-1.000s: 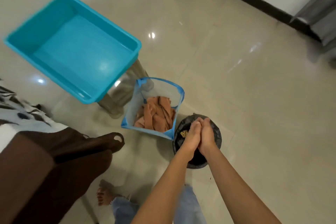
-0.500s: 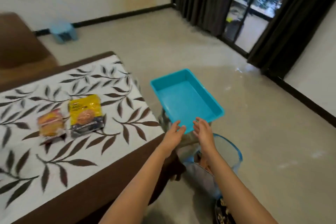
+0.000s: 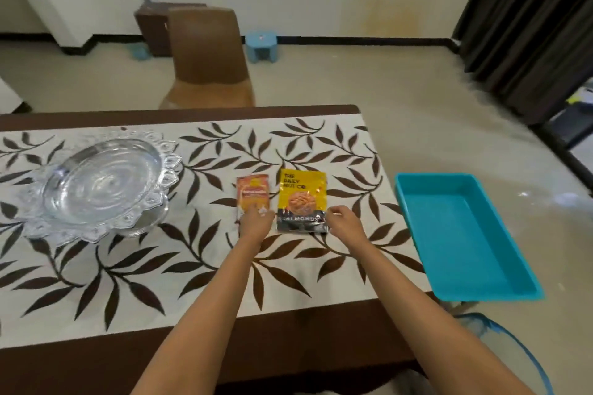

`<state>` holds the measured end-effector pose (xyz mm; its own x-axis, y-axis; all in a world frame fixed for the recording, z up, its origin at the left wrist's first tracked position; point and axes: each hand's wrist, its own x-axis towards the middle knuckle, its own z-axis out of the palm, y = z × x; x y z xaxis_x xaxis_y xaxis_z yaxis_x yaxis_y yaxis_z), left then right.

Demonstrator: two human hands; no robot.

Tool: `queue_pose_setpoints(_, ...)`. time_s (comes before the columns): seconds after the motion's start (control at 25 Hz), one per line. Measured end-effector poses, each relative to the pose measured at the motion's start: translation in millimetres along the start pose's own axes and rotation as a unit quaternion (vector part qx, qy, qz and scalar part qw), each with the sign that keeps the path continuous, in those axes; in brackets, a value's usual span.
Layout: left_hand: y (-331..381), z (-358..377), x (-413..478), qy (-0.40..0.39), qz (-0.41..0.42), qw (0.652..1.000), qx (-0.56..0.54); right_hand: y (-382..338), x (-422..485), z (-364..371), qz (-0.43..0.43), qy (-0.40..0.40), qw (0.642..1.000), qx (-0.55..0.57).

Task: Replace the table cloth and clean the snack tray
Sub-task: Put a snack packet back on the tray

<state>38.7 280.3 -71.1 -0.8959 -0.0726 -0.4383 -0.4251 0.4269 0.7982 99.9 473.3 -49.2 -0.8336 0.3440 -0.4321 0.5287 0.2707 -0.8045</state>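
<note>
Leaf-patterned table cloth [image 3: 160, 266], glass snack tray [image 3: 168, 167] near its left edge, left hand [image 3: 256, 223] curled over the orange packet [image 3: 253, 192] mid-cloth, right hand [image 3: 345, 224] with bent fingers at the yellow almond packet [image 3: 301, 196]'s near right corner, hold unclear, turquoise tub [image 3: 465, 234] just off the right edge.

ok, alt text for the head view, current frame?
Two bare hands reach onto a leaf-patterned tablecloth: the left hand covers the near end of an orange snack packet, the right hand is at the near right corner of a yellow almonds packet. A clear glass tray sits to their left; a blue plastic tub stands beyond the tablecloth's right edge.
</note>
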Motion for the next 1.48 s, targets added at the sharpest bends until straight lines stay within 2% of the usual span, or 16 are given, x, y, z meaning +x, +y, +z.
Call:
queue_pose_setpoints(0.12,-19.1,-30.2,35.9,0.039,-0.074,0.995,0.045,-14.0,19.9,47.0,-0.013,-0.030,0.999,-0.041)
queue_pose_setpoints(0.24,-27.4,-43.4,53.0,0.035,-0.095,0.995,0.017,-28.7,30.1,85.8,-0.026,-0.063,0.995,-0.076)
queue_pose_setpoints(0.4,-31.7,-46.1,76.1,0.041,-0.065,0.997,-0.007,-46.2,44.3,126.5,-0.064,-0.097,0.988,-0.104)
queue_pose_setpoints(0.56,-24.3,-45.6,82.9,-0.041,-0.021,0.999,-0.016,-47.8,54.4,142.5,-0.084,-0.092,0.990,-0.059)
queue_pose_setpoints(0.68,-0.5,-60.4,72.3,-0.073,0.077,0.994,-0.010,-52.6,65.6,142.4,-0.022,-0.038,0.997,0.058)
queue_pose_setpoints(0.76,16.8,-83.3,61.6,-0.066,0.114,0.990,-0.050,-71.7,66.1,146.5,-0.037,-0.023,0.991,0.124)
queue_pose_setpoints(0.88,39.0,-133.5,42.2,0.001,0.191,0.979,-0.070,-130.9,50.2,163.5,-0.186,0.003,0.977,0.099)
queue_pose_setpoints(0.92,43.0,-156.1,35.1,0.040,0.211,0.975,-0.060,-154.2,43.1,176.8,-0.224,-0.010,0.970,0.098)
queue_pose_setpoints(1.0,45.6,-201.5,21.0,0.123,0.221,0.966,-0.057,-196.3,28.9,208.5,-0.280,-0.071,0.953,0.090)
queue_pose_setpoints(1.12,18.7,-263.2,15.6,0.247,0.182,0.948,-0.081,-240.6,10.4,267.8,-0.313,-0.205,0.927,0.024)
queue_pose_setpoints(1.2,-7.1,-290.8,21.3,0.298,0.148,0.940,-0.076,-251.0,3.8,305.0,-0.347,-0.255,0.902,-0.026)
queue_pose_setpoints(1.28,-29.4,-306.1,32.1,0.319,0.101,0.942,-0.029,-250.9,-3.6,330.8,-0.351,-0.295,0.884,-0.086)
queue_pose_setpoints(1.36,-44.6,-310.7,40.3,0.322,0.067,0.943,0.058,-245.4,-8.0,342.0,-0.367,-0.325,0.852,-0.182)
queue_pose_setpoints(1.44,-50.9,-309.6,46.1,0.349,0.067,0.914,0.194,-242.0,-8.6,338.2,-0.396,-0.318,0.835,-0.209)
queue_pose_setpoints(1.48,-50.2,-308.9,48.3,0.358,0.092,0.892,0.259,-239.8,-6.8,331.7,-0.412,-0.287,0.845,-0.182)
